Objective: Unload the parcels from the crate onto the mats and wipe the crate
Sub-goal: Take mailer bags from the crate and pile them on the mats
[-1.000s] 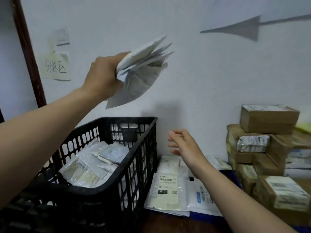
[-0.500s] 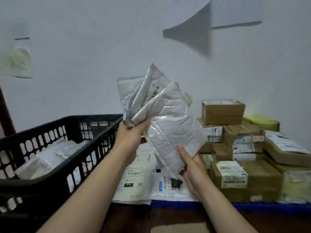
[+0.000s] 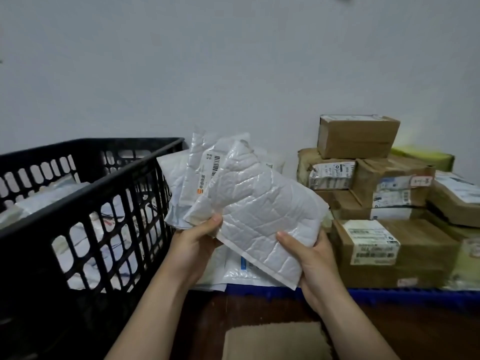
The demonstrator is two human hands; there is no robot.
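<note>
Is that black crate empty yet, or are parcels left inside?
Not empty: white parcels show above the black crate rim and through its side slots.

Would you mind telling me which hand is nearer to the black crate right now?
Left. The left hand holds the white mailers just right of the crate; the right hand holds the front mailer farther right, close to the cardboard boxes.
</note>
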